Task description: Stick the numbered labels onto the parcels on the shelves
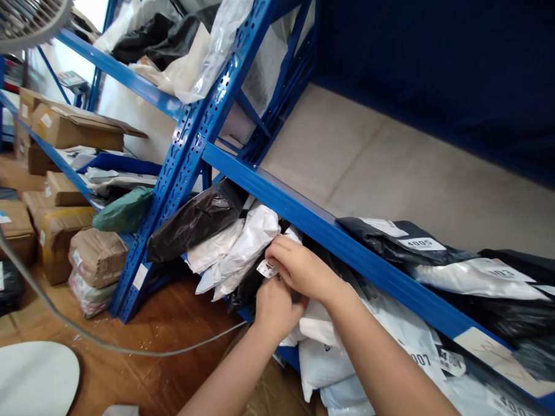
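Both hands are close together among plastic mailing bags on the lower shelf. My left hand (275, 306) is closed on the edge of a black mailing bag (248, 288), just below its white label (267, 268). Above and partly over it, my right hand (301, 265) has curled fingers at the same label; its fingertips are partly hidden. White mailing bags (253, 233) lean to the left of the hands, beside a larger black bag (197, 219). More white bags (323, 359) lie below my right forearm.
A blue shelf beam (300, 210) runs diagonally above my hands and joins a perforated upright (178, 157). Labelled bags (421, 244) lie on the shelf at right. A grey cable (127, 349) crosses on the left, near cardboard boxes (60, 233) and a white round surface (32, 387).
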`<action>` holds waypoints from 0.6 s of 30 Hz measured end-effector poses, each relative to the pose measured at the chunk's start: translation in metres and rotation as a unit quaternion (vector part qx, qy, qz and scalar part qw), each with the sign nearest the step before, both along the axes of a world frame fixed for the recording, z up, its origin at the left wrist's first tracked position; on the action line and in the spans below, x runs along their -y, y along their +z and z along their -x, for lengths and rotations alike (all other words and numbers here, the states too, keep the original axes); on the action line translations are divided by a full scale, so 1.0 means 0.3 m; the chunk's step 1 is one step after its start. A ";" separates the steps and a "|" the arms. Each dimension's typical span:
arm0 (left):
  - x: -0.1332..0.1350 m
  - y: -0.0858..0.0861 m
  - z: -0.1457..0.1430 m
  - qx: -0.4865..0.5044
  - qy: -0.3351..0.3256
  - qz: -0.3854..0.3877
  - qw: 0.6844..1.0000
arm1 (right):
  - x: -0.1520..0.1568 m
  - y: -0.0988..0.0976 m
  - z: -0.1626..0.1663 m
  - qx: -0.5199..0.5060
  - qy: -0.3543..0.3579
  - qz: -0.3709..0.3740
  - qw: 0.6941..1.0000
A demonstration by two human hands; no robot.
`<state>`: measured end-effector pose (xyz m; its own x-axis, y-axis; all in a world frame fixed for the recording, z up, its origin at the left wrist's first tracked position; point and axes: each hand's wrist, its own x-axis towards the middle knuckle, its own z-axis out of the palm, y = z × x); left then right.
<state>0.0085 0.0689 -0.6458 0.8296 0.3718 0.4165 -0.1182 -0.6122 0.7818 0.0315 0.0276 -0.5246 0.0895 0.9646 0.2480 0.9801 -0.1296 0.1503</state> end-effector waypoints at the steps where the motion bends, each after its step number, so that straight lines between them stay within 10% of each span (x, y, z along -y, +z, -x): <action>1: -0.002 0.004 -0.002 0.002 -0.007 0.000 1.000 | -0.006 -0.008 -0.021 0.024 -0.024 0.012 0.999; 11: -0.027 -0.014 0.007 0.038 0.004 -0.040 0.998 | -0.027 -0.057 -0.067 0.180 -0.386 -0.004 0.905; 18: -0.043 -0.059 -0.031 0.088 -0.047 -0.091 0.991 | -0.001 -0.124 -0.082 0.264 -0.296 -0.105 0.912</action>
<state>0.0178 0.0819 -0.6633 0.7662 0.2012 0.6103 -0.3059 -0.7211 0.6217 0.0560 0.0280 -0.5617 0.3935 0.7125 0.5809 0.5271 -0.6926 0.4924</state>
